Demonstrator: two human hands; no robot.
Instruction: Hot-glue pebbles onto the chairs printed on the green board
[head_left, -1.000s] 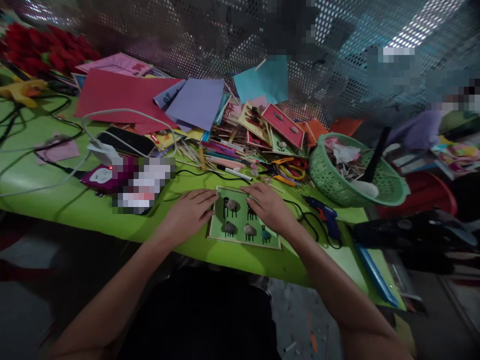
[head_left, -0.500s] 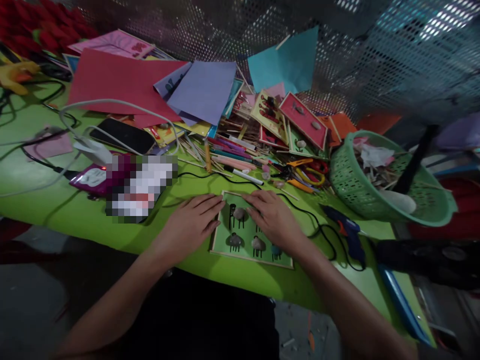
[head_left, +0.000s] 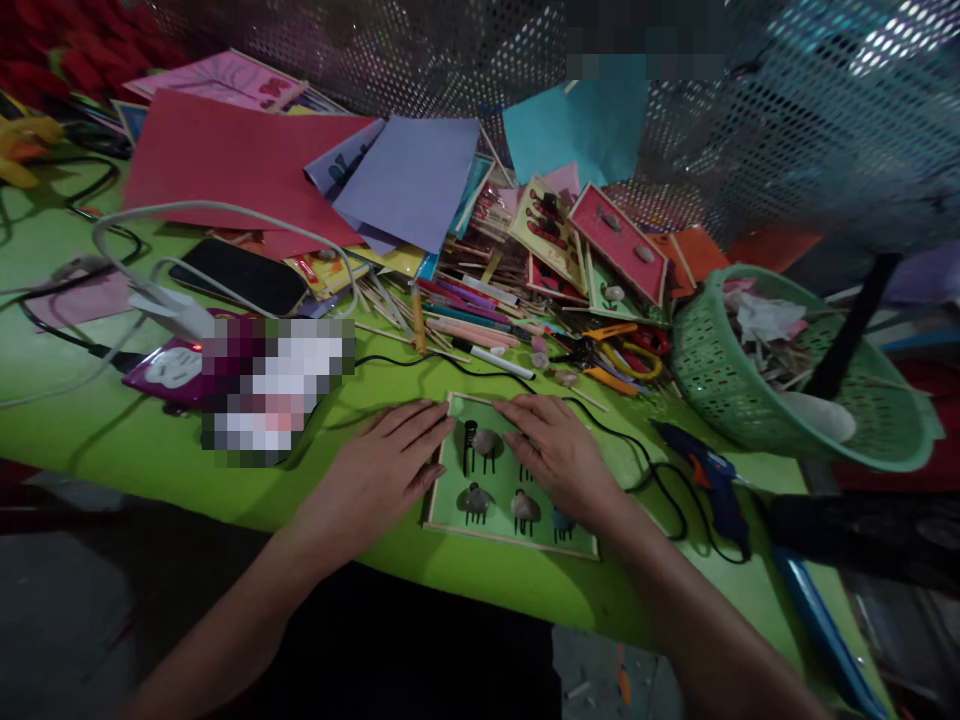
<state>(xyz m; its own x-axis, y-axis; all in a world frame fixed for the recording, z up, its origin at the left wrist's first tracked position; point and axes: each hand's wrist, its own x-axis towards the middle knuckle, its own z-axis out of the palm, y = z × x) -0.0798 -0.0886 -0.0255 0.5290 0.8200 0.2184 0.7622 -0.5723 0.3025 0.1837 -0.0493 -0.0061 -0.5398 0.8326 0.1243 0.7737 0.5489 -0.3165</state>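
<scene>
A green card (head_left: 499,480) framed with thin wooden sticks lies flat on the lime-green table (head_left: 360,545) near its front edge. Several stones with drawn black legs sit on it, among them a grey stone (head_left: 484,444) at the upper left. My left hand (head_left: 390,465) lies flat with fingers stretched out, their tips on the card's left edge. Across the upper right part of the card rests my right hand (head_left: 559,450), its fingers extended and touching the card. It covers part of the drawing there.
Behind the card lie sticks, pens, scissors (head_left: 626,355) and coloured papers (head_left: 247,170). A green basket (head_left: 750,400) and a blue glue gun (head_left: 712,480) with black cable are at the right. A purple power strip (head_left: 172,365) and a black phone (head_left: 240,275) are at the left.
The view has shifted slightly, so the card and table sit a little lower. Both hands stay in nearly the same places on the card.
</scene>
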